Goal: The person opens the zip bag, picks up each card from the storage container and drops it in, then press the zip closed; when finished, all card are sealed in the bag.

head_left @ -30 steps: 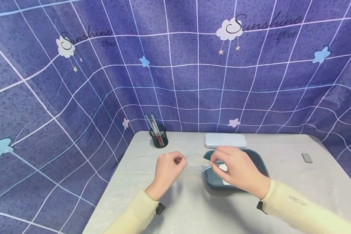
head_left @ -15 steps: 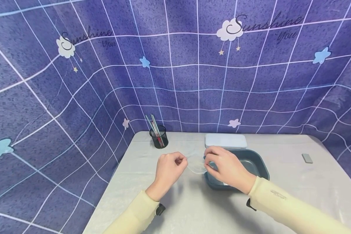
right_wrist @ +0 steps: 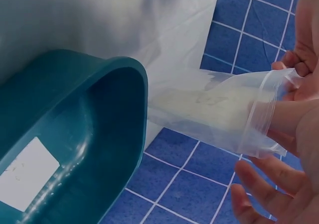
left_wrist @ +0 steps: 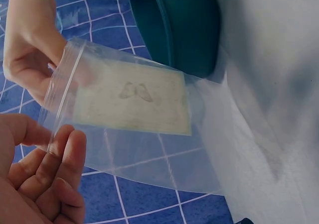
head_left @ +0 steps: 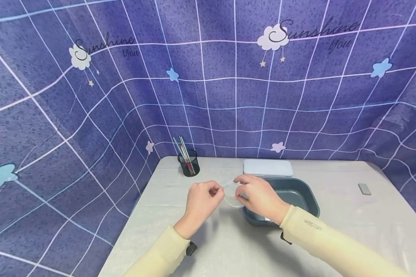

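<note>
A clear zip bag (left_wrist: 144, 157) hangs between the two hands, with a pale card (left_wrist: 134, 97) inside it bearing a small wing-like print. My left hand (head_left: 203, 198) pinches the bag's edge near its zip strip. My right hand (head_left: 260, 198) reaches into the bag's mouth, thumb and finger together at the card's near edge; in the right wrist view a digit (right_wrist: 279, 115) shows inside the plastic while other fingers (right_wrist: 269, 179) spread loosely outside. Its fingertips are blurred by the plastic. Just right of the bag stands a dark teal bin (right_wrist: 119, 67).
A white card (right_wrist: 29, 174) lies in the bin. Behind it is a pale flat case (head_left: 267, 168). At the back left stands a black mesh cup (head_left: 189, 164) of thin sticks. A small grey block (head_left: 364, 189) lies at the right. The table (head_left: 215, 250) meets a patterned curtain.
My right hand has moved left towards my left hand, and the card has slid from outside the bag's mouth to inside. The left hand stays nearly still.
</note>
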A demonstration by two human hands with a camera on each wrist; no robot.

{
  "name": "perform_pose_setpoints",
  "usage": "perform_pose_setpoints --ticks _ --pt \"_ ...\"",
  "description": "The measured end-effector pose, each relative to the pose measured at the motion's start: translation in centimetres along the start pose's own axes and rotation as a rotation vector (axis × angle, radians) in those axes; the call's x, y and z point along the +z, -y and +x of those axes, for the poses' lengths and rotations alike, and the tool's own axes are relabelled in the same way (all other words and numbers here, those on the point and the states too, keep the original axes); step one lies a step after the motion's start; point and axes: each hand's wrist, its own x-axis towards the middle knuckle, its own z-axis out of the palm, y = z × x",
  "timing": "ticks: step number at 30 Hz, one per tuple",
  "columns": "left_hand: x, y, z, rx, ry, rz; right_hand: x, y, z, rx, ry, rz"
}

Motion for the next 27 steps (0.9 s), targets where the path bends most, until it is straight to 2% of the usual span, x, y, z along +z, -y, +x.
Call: perform_pose_setpoints --ticks 16,27 --pt "0.1 -0.3 0.0 0.011 0.004 -0.004 1.5 -0.3 1.0 0.013 0.101 -0.015" --pt "0.1 -0.1 -0.1 0.000 0.000 -0.011 1.8 -0.5 1.2 -0.027 0.094 -0.051"
